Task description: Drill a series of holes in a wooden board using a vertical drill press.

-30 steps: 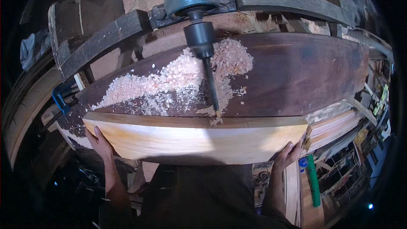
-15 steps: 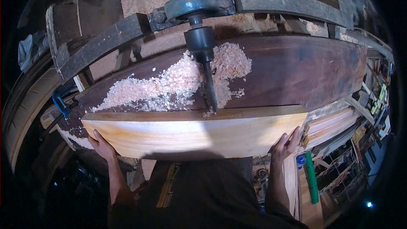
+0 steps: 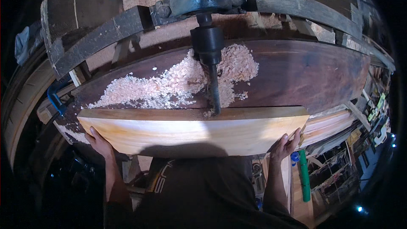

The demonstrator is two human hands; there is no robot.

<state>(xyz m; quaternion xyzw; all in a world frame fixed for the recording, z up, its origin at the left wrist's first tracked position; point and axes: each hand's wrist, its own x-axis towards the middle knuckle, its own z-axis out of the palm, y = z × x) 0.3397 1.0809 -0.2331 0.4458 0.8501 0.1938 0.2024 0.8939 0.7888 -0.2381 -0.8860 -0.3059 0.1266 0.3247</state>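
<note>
A long, thick pale wooden board lies crosswise in front of my body. My left hand grips its left end, the thumb up along the near face. Around the right end my right hand is closed, thumb and fingers against the wood. A long drill bit, held in a dark chuck, points toward me and meets the board's far edge near the middle. Whether its tip is inside the wood I cannot tell. Behind the board, pale wood chips are heaped on a dark wooden table.
A blue bearing housing carries the drill shaft on a heavy timber frame. At the left sits a blue clamp. Stacked planks and a green tube are at the right. Shavings cover the ground beyond the frame.
The whole view has shifted slightly, and the drill appears a little further right. Both hands keep their hold on the board, with the bit still at its far edge.
</note>
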